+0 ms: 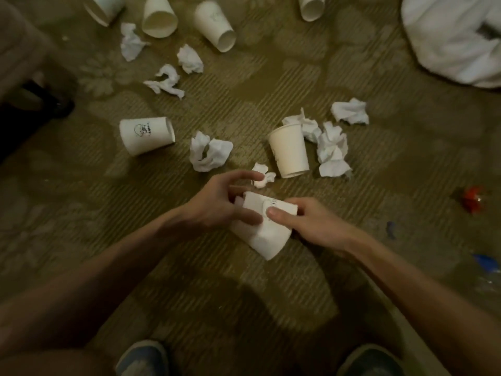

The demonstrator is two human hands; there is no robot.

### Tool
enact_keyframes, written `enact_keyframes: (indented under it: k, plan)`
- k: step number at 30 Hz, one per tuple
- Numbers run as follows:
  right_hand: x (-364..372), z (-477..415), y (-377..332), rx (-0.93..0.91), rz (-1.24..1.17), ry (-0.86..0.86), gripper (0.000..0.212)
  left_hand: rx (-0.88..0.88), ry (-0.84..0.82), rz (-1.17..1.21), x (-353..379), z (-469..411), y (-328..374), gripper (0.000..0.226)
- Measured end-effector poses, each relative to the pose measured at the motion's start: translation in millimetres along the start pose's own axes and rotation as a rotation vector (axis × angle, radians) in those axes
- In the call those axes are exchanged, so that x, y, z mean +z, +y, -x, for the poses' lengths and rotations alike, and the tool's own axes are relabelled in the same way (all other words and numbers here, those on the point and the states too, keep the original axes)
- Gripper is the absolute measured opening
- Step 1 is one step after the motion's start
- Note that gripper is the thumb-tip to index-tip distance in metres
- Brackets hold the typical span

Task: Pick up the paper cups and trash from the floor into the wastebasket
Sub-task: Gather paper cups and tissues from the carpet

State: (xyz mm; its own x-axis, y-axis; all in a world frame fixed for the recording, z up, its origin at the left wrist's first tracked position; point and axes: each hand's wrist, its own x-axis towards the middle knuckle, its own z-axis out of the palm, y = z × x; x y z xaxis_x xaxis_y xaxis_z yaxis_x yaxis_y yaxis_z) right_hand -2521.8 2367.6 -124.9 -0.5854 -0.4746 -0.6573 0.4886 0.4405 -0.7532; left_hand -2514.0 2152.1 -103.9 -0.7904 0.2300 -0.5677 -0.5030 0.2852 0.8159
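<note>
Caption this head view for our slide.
Left hand and right hand grip paper cups above carpet strewn with crumpled tissues.

Both hands meet at centre, with the left forearm (122,253) and right forearm (393,267) angled inward, bare. Left hand (217,204): thumb across the paper cup (267,240), index finger raised and nearly straight, other fingers tucked behind. Right hand (311,223): I note its thumb pressed on the same cup, fingers curled round it.

Carpeted room: patterned carpet (271,85), bedding (447,33)
</note>
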Motion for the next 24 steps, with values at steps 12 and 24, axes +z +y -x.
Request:
enact_keyframes:
  k: [12, 24]
  plan:
    - [24.3, 16.1, 5.7, -0.143, -0.048, 0.204, 0.023, -0.288, 0.548, 0.323, 55.5, -2.9, 7.8, 0.046]
    - [-37.9, -53.1, -30.6, -0.124, 0.331, 0.671, 0.088, -0.144, 0.634, -0.07, 42.7, -22.1, -1.0, 0.04]
